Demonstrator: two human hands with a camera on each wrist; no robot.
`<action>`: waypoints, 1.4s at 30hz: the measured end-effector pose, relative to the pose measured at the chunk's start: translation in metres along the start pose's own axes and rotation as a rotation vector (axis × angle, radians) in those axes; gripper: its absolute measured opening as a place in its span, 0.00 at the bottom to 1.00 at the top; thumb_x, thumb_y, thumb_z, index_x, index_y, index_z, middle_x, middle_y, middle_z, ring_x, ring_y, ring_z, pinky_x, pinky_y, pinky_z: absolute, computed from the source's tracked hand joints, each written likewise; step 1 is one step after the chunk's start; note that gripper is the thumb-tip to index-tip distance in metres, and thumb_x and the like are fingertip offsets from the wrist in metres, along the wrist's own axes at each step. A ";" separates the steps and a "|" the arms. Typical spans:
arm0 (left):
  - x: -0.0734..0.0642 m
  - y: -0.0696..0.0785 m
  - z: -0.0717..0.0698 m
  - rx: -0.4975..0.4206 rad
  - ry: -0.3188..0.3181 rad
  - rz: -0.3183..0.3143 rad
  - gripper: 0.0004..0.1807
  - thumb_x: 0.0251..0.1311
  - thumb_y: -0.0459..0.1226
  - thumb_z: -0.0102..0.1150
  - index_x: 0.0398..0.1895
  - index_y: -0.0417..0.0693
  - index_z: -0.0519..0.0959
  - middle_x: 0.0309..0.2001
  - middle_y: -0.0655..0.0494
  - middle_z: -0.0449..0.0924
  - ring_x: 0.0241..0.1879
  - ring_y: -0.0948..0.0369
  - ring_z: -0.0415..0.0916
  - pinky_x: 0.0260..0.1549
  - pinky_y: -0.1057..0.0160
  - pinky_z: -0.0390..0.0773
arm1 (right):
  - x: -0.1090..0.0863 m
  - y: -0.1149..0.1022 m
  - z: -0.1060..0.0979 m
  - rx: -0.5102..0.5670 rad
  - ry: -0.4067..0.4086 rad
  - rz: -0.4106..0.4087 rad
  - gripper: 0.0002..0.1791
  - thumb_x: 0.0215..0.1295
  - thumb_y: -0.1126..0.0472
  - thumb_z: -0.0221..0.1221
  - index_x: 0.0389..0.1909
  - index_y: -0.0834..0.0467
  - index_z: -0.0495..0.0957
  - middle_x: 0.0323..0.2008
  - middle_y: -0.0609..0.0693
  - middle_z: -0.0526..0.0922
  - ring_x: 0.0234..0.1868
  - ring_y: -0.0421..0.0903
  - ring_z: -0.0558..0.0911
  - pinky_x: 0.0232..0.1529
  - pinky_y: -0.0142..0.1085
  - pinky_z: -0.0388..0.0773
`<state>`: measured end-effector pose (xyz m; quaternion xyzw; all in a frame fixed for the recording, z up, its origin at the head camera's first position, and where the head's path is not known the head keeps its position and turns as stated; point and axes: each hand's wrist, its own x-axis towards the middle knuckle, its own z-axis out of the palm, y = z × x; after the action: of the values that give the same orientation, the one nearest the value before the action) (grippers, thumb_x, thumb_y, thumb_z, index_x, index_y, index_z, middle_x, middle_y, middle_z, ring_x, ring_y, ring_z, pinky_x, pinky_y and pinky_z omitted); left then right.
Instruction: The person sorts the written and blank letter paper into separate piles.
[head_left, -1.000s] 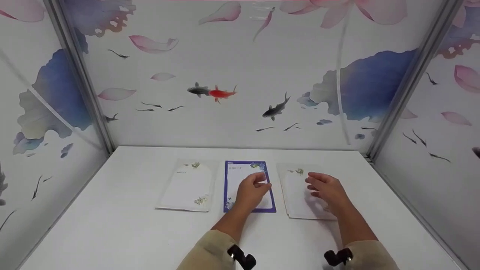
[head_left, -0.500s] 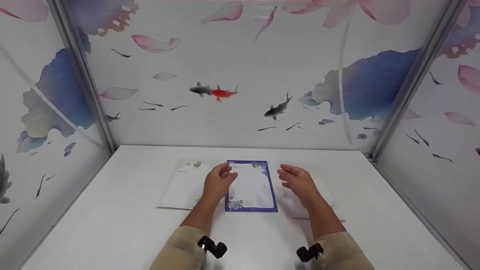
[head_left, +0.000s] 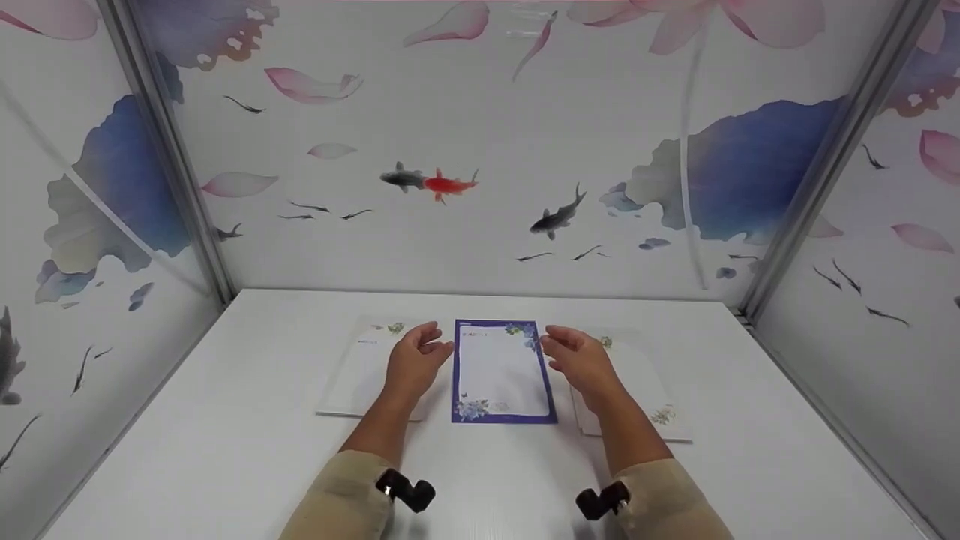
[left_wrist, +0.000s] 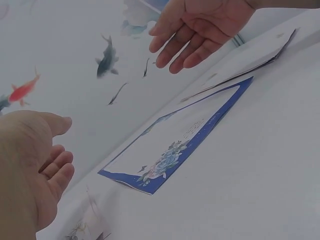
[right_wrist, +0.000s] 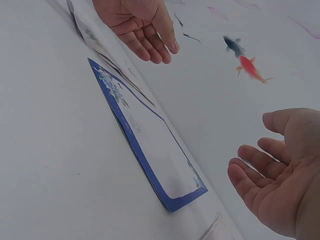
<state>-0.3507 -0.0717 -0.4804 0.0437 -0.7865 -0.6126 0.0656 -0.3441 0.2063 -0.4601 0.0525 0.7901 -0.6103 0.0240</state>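
A blue-bordered sheet of stationery paper (head_left: 504, 371) with printed flowers lies flat in the middle of the table. To its left is a stack of pale flowered paper (head_left: 360, 382), partly covered by my left hand (head_left: 414, 361) in the head view. On the other side, my right hand (head_left: 583, 364) hovers over a similar pale stack (head_left: 645, 390). Both hands are held above the table, palms facing each other, fingers loosely bent and holding nothing. In the left wrist view the blue-bordered sheet (left_wrist: 170, 140) shows between the two hands, its near corner slightly lifted.
The white table (head_left: 225, 465) is enclosed by a back panel (head_left: 450, 247) printed with fish and petals, and by side panels. Grey metal posts (head_left: 161, 150) stand at the corners. Black wrist mounts (head_left: 405, 491) sit on both sleeves.
My left hand has moved left, off the blue-bordered sheet to over the left stack. My right hand has shifted left toward the sheet. The papers have stayed in place.
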 end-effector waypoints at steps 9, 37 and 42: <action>-0.006 -0.005 0.009 0.137 -0.154 -0.055 0.45 0.70 0.51 0.69 0.85 0.53 0.60 0.84 0.48 0.62 0.84 0.45 0.60 0.80 0.42 0.65 | 0.002 0.024 -0.005 -0.256 -0.078 0.003 0.43 0.75 0.39 0.63 0.84 0.50 0.61 0.84 0.55 0.63 0.85 0.59 0.61 0.82 0.59 0.62; -0.022 -0.014 0.021 0.847 -0.468 0.224 0.53 0.64 0.66 0.66 0.83 0.44 0.63 0.87 0.47 0.53 0.87 0.45 0.48 0.85 0.43 0.56 | -0.016 0.037 0.019 -0.819 -0.219 -0.106 0.45 0.67 0.38 0.70 0.82 0.45 0.67 0.86 0.47 0.60 0.88 0.57 0.56 0.86 0.60 0.54; -0.023 -0.013 0.022 0.846 -0.462 0.210 0.53 0.64 0.65 0.67 0.83 0.45 0.63 0.87 0.47 0.53 0.87 0.45 0.48 0.85 0.44 0.56 | -0.016 0.036 0.020 -0.817 -0.212 -0.102 0.44 0.67 0.39 0.70 0.81 0.45 0.67 0.85 0.48 0.61 0.87 0.57 0.56 0.85 0.60 0.54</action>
<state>-0.3319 -0.0505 -0.4995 -0.1500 -0.9605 -0.2231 -0.0726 -0.3244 0.1953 -0.4984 -0.0632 0.9618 -0.2495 0.0938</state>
